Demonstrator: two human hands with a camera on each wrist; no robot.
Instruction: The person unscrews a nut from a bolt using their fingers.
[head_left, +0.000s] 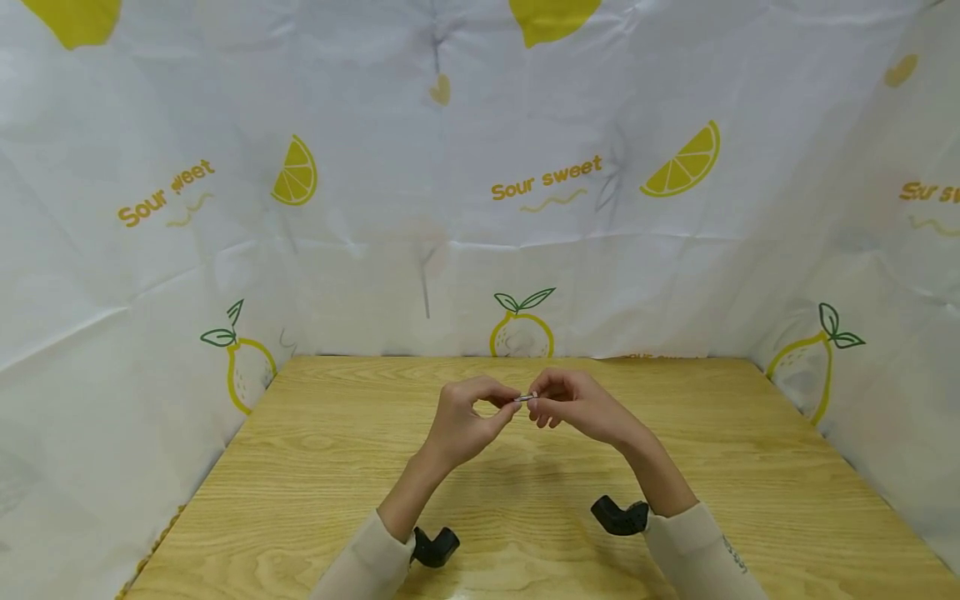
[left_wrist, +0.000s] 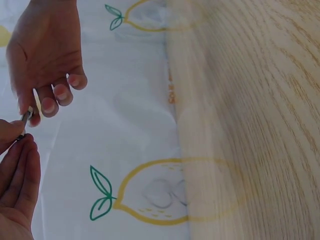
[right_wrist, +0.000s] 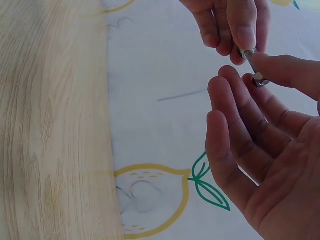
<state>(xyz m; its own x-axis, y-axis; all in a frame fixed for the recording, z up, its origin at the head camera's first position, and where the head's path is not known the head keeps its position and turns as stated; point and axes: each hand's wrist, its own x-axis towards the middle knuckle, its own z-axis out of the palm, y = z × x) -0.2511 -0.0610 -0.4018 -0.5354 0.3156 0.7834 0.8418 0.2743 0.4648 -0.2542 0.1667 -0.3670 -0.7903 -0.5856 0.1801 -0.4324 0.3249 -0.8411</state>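
A small metal bolt [head_left: 525, 398] is held level above the table between the two hands in the head view. My left hand [head_left: 465, 425] pinches one end with thumb and index finger. At the other end, my right hand [head_left: 585, 408] pinches it between thumb and index finger. The right wrist view shows a threaded shank on the bolt [right_wrist: 253, 64], with a shiny hexagonal piece at the right hand's end and a ring-like wider piece by the left fingertips. Which is head and which is nut, I cannot tell. Fingertips partly cover the bolt [left_wrist: 26, 117] in the left wrist view.
Below the hands lies a wood-grain table [head_left: 337, 500]. White lemon-print sheeting [head_left: 390, 192] hangs along its back and both sides. Black wrist-worn devices [head_left: 437, 547] stick out from the sleeves, low over the table.
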